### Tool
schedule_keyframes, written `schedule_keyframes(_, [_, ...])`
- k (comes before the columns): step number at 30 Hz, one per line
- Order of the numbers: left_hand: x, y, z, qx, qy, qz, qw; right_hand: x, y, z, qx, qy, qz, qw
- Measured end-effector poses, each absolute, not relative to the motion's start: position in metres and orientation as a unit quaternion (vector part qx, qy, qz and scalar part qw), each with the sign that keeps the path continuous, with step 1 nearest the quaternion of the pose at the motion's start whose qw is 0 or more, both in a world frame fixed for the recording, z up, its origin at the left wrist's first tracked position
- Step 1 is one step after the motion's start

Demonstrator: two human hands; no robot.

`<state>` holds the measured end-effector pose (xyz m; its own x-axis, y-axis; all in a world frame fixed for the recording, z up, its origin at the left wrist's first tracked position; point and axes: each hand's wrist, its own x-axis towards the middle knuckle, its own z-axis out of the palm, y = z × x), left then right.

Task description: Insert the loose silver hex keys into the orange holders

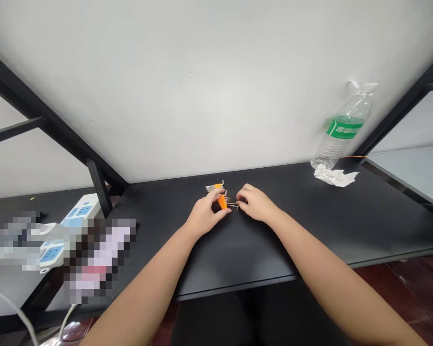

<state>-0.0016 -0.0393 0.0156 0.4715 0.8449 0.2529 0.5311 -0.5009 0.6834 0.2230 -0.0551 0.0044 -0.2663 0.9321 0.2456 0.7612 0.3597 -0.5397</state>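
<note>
My left hand (204,215) is closed on an orange hex key holder (222,202), thumb at its near end and fingers at its upper side. Several silver hex keys (232,205) stick out of the holder, some to the left and some to the right with bent ends. On the right, my right hand (257,203) has its thumb and fingertips curled together at the bent end of a hex key. The fingers partly hide that tip. Both hands are low over the black tabletop (245,254).
A clear water bottle (342,129) with a green label leans against the wall at the back right, with a crumpled white tissue (335,176) before it. At left are a white power strip (81,211), a pixelated object (101,259) and white cables (12,305). Black frame bars (54,129) flank the table.
</note>
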Motion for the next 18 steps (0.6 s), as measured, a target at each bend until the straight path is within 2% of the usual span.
schedule_keyframes(11, [-0.005,-0.031,0.009,0.827,0.412,0.299,0.241,0.229,-0.057,0.013,-0.654,-0.738,0.131,0.107])
schedule_keyframes(18, [-0.006,-0.029,0.008,0.832,0.397,0.307,0.236,0.229,-0.065,0.017,-0.507,-0.793,0.204,0.268])
